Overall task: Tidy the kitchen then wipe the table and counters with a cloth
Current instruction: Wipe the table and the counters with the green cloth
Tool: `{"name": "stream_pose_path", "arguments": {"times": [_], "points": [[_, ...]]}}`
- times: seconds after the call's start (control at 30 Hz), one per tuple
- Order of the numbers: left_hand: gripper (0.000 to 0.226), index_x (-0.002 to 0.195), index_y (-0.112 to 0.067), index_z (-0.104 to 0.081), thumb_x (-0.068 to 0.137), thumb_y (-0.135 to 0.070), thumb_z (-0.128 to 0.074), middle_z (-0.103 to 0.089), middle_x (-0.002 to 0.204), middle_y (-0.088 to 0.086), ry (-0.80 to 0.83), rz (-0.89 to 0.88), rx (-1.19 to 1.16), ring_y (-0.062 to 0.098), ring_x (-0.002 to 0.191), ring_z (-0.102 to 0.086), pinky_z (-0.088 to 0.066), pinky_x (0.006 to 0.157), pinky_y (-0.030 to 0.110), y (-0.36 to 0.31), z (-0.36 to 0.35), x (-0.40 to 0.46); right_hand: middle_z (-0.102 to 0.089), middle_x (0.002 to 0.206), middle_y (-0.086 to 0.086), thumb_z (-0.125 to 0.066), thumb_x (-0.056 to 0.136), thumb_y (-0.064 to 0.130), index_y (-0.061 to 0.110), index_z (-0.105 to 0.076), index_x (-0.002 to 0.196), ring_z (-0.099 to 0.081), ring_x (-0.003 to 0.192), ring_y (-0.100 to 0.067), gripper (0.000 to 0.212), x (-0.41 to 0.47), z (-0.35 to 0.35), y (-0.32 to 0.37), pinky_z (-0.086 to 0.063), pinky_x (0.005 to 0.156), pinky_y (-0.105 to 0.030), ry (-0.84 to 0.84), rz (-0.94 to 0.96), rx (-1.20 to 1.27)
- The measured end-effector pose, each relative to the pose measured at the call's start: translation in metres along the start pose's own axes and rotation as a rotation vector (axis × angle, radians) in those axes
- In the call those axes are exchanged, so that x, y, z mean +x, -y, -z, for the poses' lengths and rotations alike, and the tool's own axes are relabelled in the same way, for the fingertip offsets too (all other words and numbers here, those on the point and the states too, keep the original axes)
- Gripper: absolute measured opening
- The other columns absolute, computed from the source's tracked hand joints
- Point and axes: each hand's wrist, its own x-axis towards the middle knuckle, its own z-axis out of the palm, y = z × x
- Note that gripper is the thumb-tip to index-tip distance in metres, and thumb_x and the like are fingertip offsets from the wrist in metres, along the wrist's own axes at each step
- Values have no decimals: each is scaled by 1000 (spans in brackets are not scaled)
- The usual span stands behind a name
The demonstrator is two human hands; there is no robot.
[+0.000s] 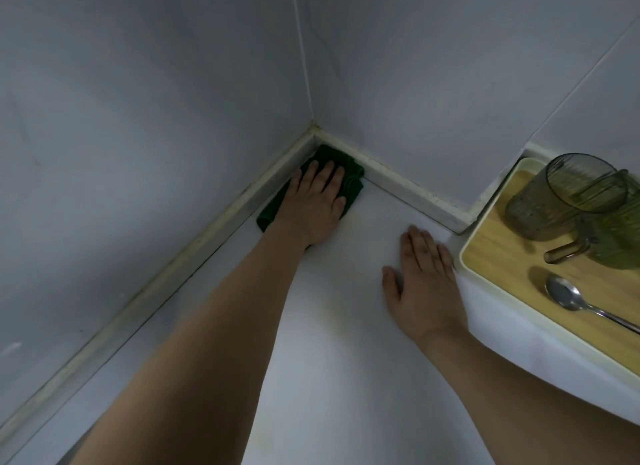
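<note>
A dark green cloth [351, 177] lies in the far corner of the white counter [325, 326], tight against the two wall skirtings. My left hand [317, 203] presses flat on the cloth with straight fingers, covering most of it. My right hand [424, 284] rests flat on the bare counter, fingers straight, just left of a tray and touching nothing else.
A cream tray with a wooden base [502, 246] stands at the right, raised above the counter. It holds a clear measuring jug [571, 201] lying tilted and a metal spoon [568, 296]. Grey tiled walls [138, 101] close in the corner on two sides.
</note>
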Motion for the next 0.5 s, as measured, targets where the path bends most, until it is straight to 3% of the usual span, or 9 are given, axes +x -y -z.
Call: {"name": "stream_pose_path", "arguments": {"times": [0.13, 0.23, 0.33, 0.5], "points": [[59, 155, -16, -2, 104, -38, -22, -2, 162, 5, 31, 11, -49, 28, 148, 1, 0, 120, 44, -21, 5, -1, -20, 158, -12, -14, 94, 47, 3, -24, 150, -16, 146, -22, 71, 0, 0, -1, -2, 120, -35, -7, 4, 13], [59, 151, -9, -21, 102, -41, -28, -22, 156, 14, -26, -85, 48, 32, 142, -20, -12, 118, 44, -13, 12, 0, -22, 158, -12, -15, 94, 46, 3, -24, 150, -17, 146, -22, 71, -2, 1, -2, -3, 120, -35, -11, 8, 14], [68, 143, -2, -40, 95, -45, -16, -39, 146, 21, -122, -132, 40, 38, 135, -36, -16, 117, 49, -8, 5, -3, -22, 157, -12, -16, 94, 46, 3, -24, 150, -17, 146, -22, 71, 0, 2, 0, -1, 120, -34, -5, 4, 22], [77, 152, -8, -20, 90, -48, 3, -19, 158, 14, -64, -100, 41, 30, 145, -18, -5, 121, 42, -9, 0, -6, -24, 157, -13, -19, 94, 45, 2, -28, 149, -19, 145, -23, 70, 0, 1, -1, -3, 120, -35, -7, 2, 19]]}}
